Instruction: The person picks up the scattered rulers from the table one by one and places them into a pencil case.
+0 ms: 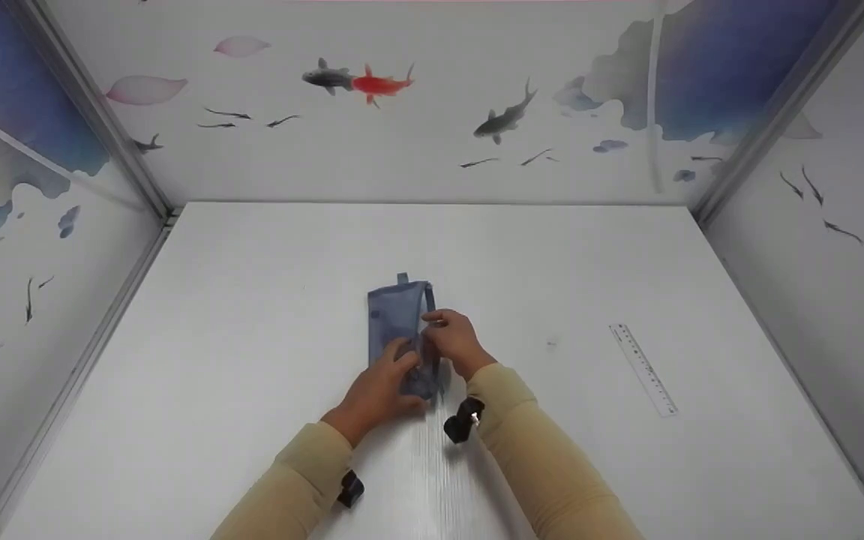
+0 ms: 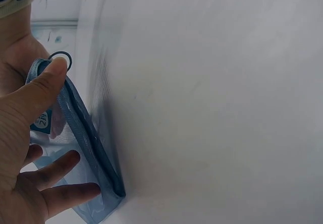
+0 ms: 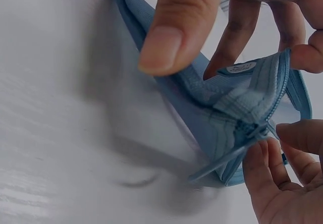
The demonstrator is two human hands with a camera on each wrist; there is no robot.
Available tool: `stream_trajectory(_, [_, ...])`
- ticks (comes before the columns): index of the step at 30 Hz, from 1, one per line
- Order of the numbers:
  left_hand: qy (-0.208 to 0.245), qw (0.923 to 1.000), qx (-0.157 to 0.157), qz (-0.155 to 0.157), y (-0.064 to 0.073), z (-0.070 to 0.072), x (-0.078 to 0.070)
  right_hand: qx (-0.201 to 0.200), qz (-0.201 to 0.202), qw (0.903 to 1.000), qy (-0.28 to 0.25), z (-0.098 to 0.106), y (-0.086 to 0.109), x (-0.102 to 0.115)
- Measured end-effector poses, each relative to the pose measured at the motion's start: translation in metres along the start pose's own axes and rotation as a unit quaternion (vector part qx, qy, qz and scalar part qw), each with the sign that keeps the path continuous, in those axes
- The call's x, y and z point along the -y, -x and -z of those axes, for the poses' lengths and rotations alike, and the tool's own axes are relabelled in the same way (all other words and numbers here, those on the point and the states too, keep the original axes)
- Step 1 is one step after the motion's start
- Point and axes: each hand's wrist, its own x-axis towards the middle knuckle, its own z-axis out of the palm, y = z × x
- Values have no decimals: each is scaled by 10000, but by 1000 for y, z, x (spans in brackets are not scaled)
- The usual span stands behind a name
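A blue see-through zip pouch stands tilted on the white table, its zipped mouth partly spread. My left hand pinches the zipper end near a thin loop, thumb on the zipper tape, other fingers along the side. On the pouch's right edge is my right hand. In the right wrist view its thumb stretches over the pouch's long edge, while a straight finger reaches into the mouth beside a label. Mesh partly hides the right fingers in the left wrist view.
A clear ruler lies flat on the table to the right. White walls painted with fish and blue clouds enclose the table at the back and both sides. Each sleeve carries a small black wrist camera.
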Motion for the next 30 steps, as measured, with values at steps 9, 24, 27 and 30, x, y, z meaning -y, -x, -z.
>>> stream_trajectory(9, [-15,10000,-55,-14,0,-1,1,-59,-13,9995,-294,6,-2,3])
stream_trajectory(24, [103,9999,-18,129,-1,-1,-2,-118,74,9980,-610,23,1,2])
stream_trajectory(27, [46,9998,-9,181,-1,-1,-2,-183,112,9981,-577,27,1,3])
stream_trajectory(30, [-11,9998,-44,184,0,-1,-3,-225,160,9980,-577,31,0,3])
